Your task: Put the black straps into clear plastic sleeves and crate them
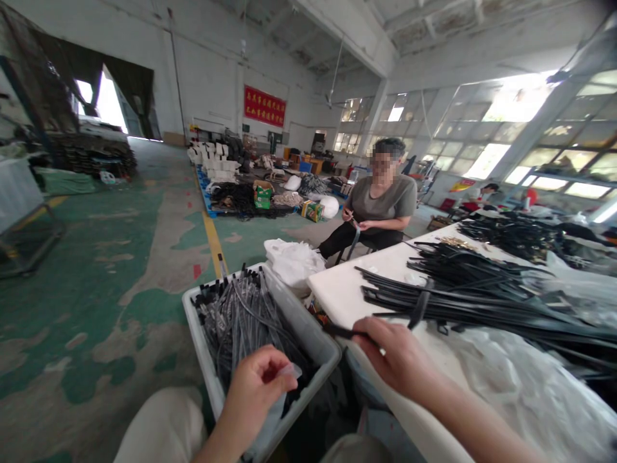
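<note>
My left hand (260,386) is closed on a piece of clear plastic (290,370), above the near part of a grey-white bin (318,334). Many dark straps in clear wrapping (245,315) fill that bin. At the table's near left corner, my right hand (393,354) is closed round a black strap (340,330), whose end points left toward the bin. Just behind the right hand, a long bundle of black straps (463,302) lies on the white table (337,289); a dark band stands up across it.
Clear plastic sheeting (525,379) covers the table's near right. Beyond the bin sits a white plastic bag (294,260). A seated person (383,199) holds a strap across the table corner. More black straps (506,238) are heaped farther back.
</note>
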Available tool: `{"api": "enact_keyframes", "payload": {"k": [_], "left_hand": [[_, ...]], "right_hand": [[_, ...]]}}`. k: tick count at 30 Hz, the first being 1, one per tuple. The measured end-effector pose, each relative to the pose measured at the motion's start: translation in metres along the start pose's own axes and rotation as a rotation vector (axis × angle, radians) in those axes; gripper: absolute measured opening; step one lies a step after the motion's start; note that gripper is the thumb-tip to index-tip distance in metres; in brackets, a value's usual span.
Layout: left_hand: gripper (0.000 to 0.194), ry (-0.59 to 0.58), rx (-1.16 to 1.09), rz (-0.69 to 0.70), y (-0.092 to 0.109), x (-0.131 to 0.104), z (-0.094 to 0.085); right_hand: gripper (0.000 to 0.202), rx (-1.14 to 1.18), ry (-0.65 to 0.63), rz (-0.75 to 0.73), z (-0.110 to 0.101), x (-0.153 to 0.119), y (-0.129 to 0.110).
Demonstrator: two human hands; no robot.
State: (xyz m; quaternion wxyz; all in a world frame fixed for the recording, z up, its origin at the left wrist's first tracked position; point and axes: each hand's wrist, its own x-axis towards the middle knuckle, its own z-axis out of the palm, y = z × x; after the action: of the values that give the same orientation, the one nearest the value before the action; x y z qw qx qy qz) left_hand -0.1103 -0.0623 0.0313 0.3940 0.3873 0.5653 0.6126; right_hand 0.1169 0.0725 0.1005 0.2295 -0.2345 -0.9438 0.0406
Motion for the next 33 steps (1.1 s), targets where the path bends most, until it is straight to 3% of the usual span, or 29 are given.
{"api": "enact_keyframes", "payload": {"k": [2, 5, 13, 15, 19, 22, 24, 28, 30, 33], "left_hand": [[0.023, 0.006, -0.002, 0.002, 0.005, -0.001, 0.002], [0.025, 0.002, 0.006, 0.004, 0.009, -0.003, 0.004], [0.015, -0.049, 0.114, 0.069, 0.007, -0.007, -0.002], [0.004, -0.128, 0.217, 0.127, 0.006, -0.008, 0.0], [0.02, -0.328, 0.468, 0.267, 0.005, -0.012, 0.013], [0.025, -0.4, 0.701, 0.327, 0.006, -0.015, 0.011], [0.024, -0.4, 0.888, 0.313, 0.005, -0.013, -0.002], [0.021, -0.356, 1.266, 0.297, 0.0, -0.005, -0.034], [0.021, -0.357, 1.339, 0.362, -0.003, -0.005, -0.034], [0.024, -0.352, 1.236, 0.465, -0.005, -0.016, -0.013]], "right_hand": [[0.022, 0.009, -0.079, -0.115, 0.001, -0.007, -0.034], [0.02, -0.043, -0.126, -0.153, 0.004, -0.009, -0.056], [0.01, -0.16, -0.285, -0.147, 0.003, -0.004, -0.056], [0.011, -0.188, -0.339, -0.163, 0.002, -0.003, -0.059], [0.011, -0.22, -0.445, -0.241, 0.01, 0.002, -0.069], [0.007, -0.201, -0.53, -0.238, 0.011, 0.006, -0.071], [0.003, -0.194, -0.562, -0.141, 0.004, 0.008, -0.065], [0.016, -0.219, -0.638, -0.012, -0.016, 0.009, -0.052], [0.018, -0.197, -0.641, -0.042, -0.016, 0.011, -0.056], [0.019, -0.173, -0.619, -0.108, -0.003, 0.016, -0.073]]}}
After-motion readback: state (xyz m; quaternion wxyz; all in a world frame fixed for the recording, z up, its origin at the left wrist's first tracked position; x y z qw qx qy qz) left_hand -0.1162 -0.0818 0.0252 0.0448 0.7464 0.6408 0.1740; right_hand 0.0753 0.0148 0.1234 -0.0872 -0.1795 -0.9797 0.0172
